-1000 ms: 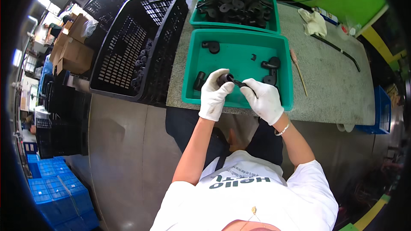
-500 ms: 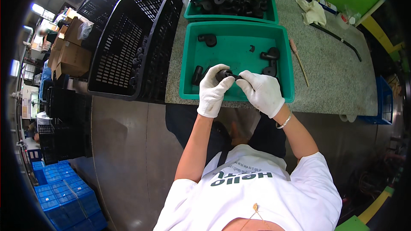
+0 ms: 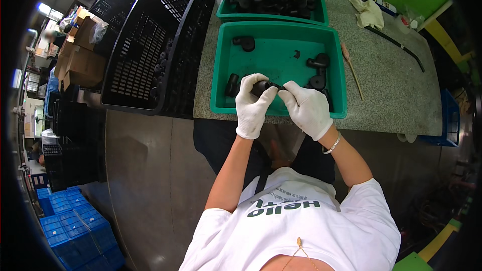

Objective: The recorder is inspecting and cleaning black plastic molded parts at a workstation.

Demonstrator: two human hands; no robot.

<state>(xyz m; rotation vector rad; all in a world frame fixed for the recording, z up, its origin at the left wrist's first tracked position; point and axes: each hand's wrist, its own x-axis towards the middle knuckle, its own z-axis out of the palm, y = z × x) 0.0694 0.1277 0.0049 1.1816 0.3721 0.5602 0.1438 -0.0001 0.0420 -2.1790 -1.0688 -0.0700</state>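
Observation:
Over the near side of a green tray, my white-gloved left hand is closed around a black molded elbow-shaped part. My gloved right hand pinches a thin dark bit at that part's right end, its fingertips close to the left ones. Glove fingers hide much of the part. Inside the tray lie similar parts: one at the far left, one beside my left hand, and several along the right wall. A small black scrap rests on the tray floor.
Behind stands a second green tray heaped with black parts. To the left is a black slatted crate holding more parts. On the grey tabletop lie a pink-tipped stick, a white cloth and a black tube.
My hands stay together over the tray. The left hand has turned the black part slightly, and the right fingertips have shifted a little at its end. The view has moved slightly.

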